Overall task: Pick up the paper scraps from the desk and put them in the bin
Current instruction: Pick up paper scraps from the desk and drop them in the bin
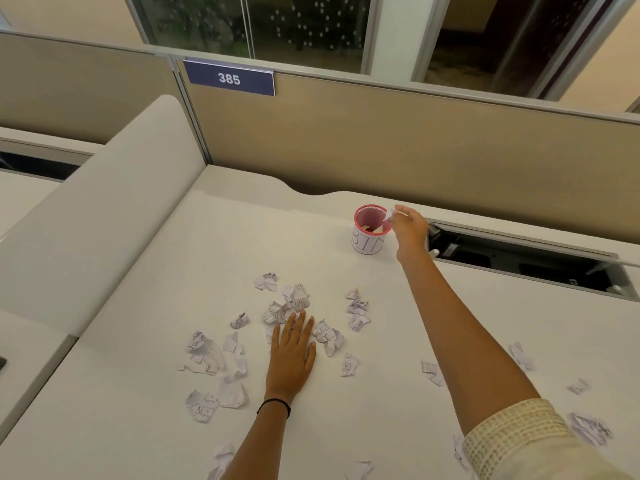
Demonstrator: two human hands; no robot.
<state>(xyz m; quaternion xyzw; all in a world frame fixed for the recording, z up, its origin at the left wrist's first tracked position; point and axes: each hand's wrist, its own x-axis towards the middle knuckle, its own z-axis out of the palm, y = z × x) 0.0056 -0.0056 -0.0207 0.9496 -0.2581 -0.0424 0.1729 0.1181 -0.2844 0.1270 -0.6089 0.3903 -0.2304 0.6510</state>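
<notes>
- One desk (381, 410), white, bounded at the back by a beige partition (381, 140).
- One bin (369, 234): a small round cup with a pink rim and the letters "BIN" on its white wall. It stands upright near the back edge of the desk, well apart from the main litter. Some pieces already lie inside it.
- Paper scraps (327, 336): about eighteen crumpled printed pieces lie on the desk. The exact count cannot be told where they overlap. Most are clustered around the left hand at centre. A few lie scattered to the right, and some lie near the bottom edge of the view.
- One held scrap (389, 215): small and white, it sits at the bin's right rim, just above the opening.
- Right hand (410, 226): the arm is stretched fully forward, with the fingertips pinched together on the held scrap beside the bin. A cream patterned sleeve (512, 434) covers the upper arm.
- Left hand (292, 348): it lies palm down and flat on the desk, fingers straight and close together, grasping nothing. The fingertips touch the central cluster of scraps. One black band (273, 405) circles the wrist.
- One blue number plate (229, 78) reading "385" hangs on the partition.
- One open cable slot (526, 258) lies in the desk to the right of the bin.
</notes>
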